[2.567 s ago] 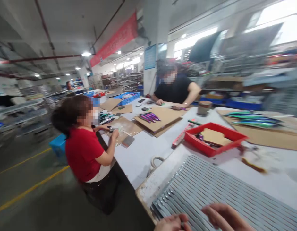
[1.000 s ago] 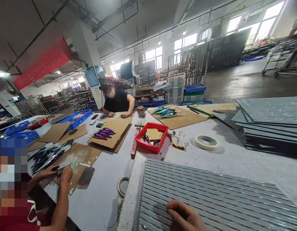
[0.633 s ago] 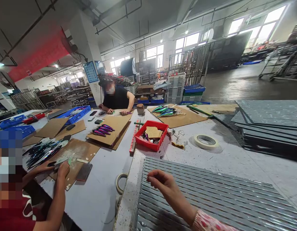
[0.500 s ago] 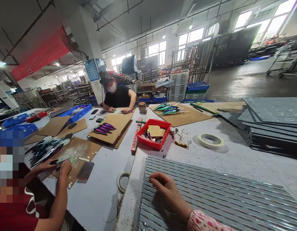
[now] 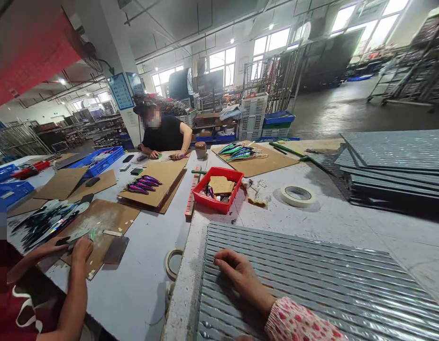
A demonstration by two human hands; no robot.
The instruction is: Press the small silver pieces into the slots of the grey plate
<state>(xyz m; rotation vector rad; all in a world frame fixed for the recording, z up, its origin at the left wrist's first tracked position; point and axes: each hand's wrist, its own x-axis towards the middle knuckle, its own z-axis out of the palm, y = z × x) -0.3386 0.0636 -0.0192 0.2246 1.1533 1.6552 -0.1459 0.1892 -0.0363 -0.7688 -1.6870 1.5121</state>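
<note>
My right hand (image 5: 241, 274), in a sleeve with red and pink dots, reaches in from the lower right. Thumb and index finger meet in a pinch; anything between them is too small to make out. It hovers over or rests on a grey ribbed panel (image 5: 305, 279) with shiny parallel ridges, near its left end. A sliver of skin at the bottom edge may be my left hand (image 5: 242, 338); its fingers are hidden. Just beyond the panel sits a red tray (image 5: 219, 207) holding a yellowish sponge-like block (image 5: 221, 184) and small items.
A tape roll (image 5: 297, 195) lies right of the tray, another (image 5: 174, 264) to the left. Stacked grey panels (image 5: 397, 175) stand right. Fishing lures lie on cardboard: green (image 5: 237, 152), purple (image 5: 144, 183). A co-worker's hands (image 5: 80, 248) work at left; another person (image 5: 166, 135) sits opposite.
The view has shifted slightly, so the scene sits further left and a little higher. My right hand keeps its pinch over the panel. A sliver of skin has appeared at the bottom edge.
</note>
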